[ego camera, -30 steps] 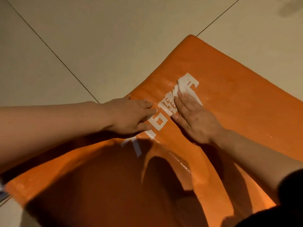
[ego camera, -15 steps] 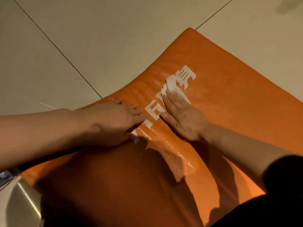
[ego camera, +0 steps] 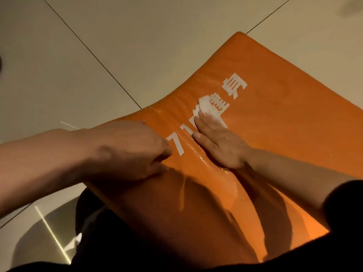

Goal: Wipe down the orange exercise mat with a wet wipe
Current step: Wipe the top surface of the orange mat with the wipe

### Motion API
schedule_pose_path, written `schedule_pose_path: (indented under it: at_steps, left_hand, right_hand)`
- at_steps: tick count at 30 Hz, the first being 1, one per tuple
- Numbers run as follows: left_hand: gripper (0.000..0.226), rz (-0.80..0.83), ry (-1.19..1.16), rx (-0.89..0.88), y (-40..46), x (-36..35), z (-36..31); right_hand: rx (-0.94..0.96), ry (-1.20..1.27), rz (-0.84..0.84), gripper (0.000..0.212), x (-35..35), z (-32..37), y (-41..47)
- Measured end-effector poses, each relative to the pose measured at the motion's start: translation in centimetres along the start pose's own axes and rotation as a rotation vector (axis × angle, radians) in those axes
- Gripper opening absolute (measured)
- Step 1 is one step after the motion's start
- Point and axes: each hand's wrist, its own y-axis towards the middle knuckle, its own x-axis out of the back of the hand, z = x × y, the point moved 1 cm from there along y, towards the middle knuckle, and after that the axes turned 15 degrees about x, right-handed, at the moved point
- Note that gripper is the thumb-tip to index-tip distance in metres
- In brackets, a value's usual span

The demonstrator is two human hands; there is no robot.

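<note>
The orange exercise mat (ego camera: 284, 118) with white printed lettering lies on the tiled floor and fills the middle and right of the view. My right hand (ego camera: 218, 142) lies flat on it with straight fingers, pressing a white wet wipe (ego camera: 208, 107) that sticks out beyond the fingertips over the lettering. My left hand (ego camera: 131, 150) rests on the mat's left edge with fingers curled inward; what its fingertips hold is hidden. A wet shine shows on the mat below my right hand.
Pale floor tiles (ego camera: 137, 46) with dark grout lines surround the mat on the left and top. My dark clothing (ego camera: 176, 256) and its shadow cover the mat's near end. A thin bright reflection streak (ego camera: 51, 230) crosses the floor at lower left.
My right hand has slid the wipe back toward me along the lettering, uncovering the far character. The left hand has shifted back along the mat's left edge. The view has dipped closer.
</note>
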Motion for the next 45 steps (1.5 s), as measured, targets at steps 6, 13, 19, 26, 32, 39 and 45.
schedule_pose_path:
  at_steps: [6,13,19,26,32,39,45]
  left_hand:
    - [0.054,-0.008,-0.066,0.017,-2.0,-1.2,-1.0]
    - [0.053,-0.01,-0.145,0.086,-4.4,-3.7,-0.8]
    - [0.052,-0.12,-0.18,0.132,-5.3,-4.7,-1.5]
    - [0.091,-0.303,-0.373,0.146,-8.7,-7.1,-0.3]
    - [0.085,-0.383,-0.456,0.16,-9.5,-7.7,-0.3]
    - [0.069,-0.497,-0.53,0.123,-10.6,-8.8,-0.2]
    - [0.064,-0.59,-0.563,0.16,-10.9,-9.4,-0.3]
  right_hand:
    - [-0.06,-0.029,-0.03,0.065,1.7,-0.7,4.7]
    - [0.026,0.23,-0.1,0.071,-2.0,3.9,-2.5]
    - [0.023,0.124,0.004,0.063,-0.1,2.8,2.2]
    - [0.088,0.243,-0.097,0.065,-2.9,6.8,-2.3]
    - [0.091,0.326,-0.05,0.075,-2.2,7.5,-1.7]
    - [0.113,0.37,-0.108,0.072,-3.1,9.0,-3.5]
    - [0.145,0.396,-0.056,0.071,-2.7,10.5,-2.9]
